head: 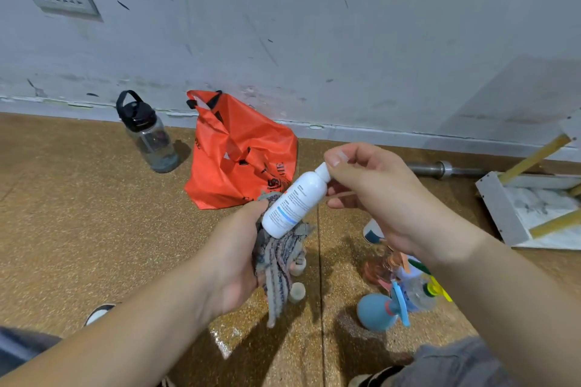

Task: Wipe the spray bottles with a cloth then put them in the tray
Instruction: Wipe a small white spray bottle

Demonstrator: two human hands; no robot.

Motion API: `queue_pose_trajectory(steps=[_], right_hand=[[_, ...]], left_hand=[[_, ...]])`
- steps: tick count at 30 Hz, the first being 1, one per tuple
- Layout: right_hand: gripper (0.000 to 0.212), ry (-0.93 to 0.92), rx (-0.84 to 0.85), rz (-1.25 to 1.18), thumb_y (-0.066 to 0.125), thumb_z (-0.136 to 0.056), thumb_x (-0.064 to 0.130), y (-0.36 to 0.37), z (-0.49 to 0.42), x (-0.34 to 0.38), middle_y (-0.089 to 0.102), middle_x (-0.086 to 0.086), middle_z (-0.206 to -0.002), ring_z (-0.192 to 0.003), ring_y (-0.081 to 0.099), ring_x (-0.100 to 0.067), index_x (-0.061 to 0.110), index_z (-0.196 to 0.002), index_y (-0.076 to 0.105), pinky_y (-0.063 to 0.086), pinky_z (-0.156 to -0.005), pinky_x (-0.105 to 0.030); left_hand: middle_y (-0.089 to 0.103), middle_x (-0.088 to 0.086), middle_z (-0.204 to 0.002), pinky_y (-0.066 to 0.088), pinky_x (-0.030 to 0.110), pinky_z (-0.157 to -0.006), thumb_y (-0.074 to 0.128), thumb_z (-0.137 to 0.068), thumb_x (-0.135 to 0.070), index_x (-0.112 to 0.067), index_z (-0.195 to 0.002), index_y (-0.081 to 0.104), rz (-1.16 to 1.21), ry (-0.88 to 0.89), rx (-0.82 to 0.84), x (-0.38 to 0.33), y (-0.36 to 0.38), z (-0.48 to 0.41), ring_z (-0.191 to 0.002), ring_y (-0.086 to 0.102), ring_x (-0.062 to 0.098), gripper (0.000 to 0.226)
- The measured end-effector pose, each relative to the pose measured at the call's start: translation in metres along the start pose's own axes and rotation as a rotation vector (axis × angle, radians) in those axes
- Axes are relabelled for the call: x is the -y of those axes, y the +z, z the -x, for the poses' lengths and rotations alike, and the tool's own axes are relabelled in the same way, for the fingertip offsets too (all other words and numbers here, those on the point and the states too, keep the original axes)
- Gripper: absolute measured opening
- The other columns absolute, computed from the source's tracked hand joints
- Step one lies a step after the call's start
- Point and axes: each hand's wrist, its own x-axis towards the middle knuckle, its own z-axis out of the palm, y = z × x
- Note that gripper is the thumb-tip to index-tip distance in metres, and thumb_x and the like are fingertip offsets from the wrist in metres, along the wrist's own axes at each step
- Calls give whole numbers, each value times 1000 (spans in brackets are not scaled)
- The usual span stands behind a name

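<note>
My right hand pinches the top of a small white spray bottle and holds it tilted over the floor. My left hand grips a grey striped cloth bunched around the bottle's lower end. Several other spray bottles lie on the floor under my right forearm, among them a blue one, a clear one and a pinkish one. A white tray with yellow handles sits at the right edge.
An orange plastic bag and a dark water bottle stand by the wall. A metal bar lies along the wall near the tray. Two small caps lie on the brown floor below the cloth. My shoes show at the bottom.
</note>
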Motion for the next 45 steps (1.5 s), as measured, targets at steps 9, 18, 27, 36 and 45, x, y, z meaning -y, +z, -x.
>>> queue_pose_trajectory(steps=[9,18,27,36,45], right_hand=[[14,-147,-62,127,73,-95,19,-1,4,-3,76,-17,-91,-85,74,-37,6,-94,71,60,-87,-57],[15,-85,-30,177,61,-80,-6,11,13,-14,69,3,-64,-61,61,-9,5,-75,70,50,-64,-27],[15,-62,-185,-11,70,-98,22,6,7,-8,67,-15,-84,-74,66,-20,8,-94,67,62,-82,-56],[11,9,-108,35,59,-95,6,19,9,-22,74,-27,-98,-93,75,-39,7,-97,69,62,-84,-58],[17,139,-185,-229,68,-100,21,3,0,-9,67,-11,-85,-57,69,-8,5,-100,65,65,-72,-32]], left_hand=[[75,32,-98,62,52,-73,42,-111,-37,-3,-120,64,-78,63,-162,0,-3,-5,-83,72,42,42],[37,-7,-164,26,25,-122,36,-108,-45,-23,-164,25,-1451,1071,-119,20,-4,0,-150,33,7,61],[70,4,-99,48,8,-51,38,-112,-34,-23,-120,64,-405,409,-167,25,-1,-11,-68,68,-1,29],[45,-8,-155,31,23,-119,36,-111,-35,-21,-160,35,-1258,1038,-100,27,-12,-10,-145,39,8,52],[77,18,-114,49,60,-106,33,-111,-45,-19,-133,62,64,170,-139,16,2,-11,-109,74,33,45]])
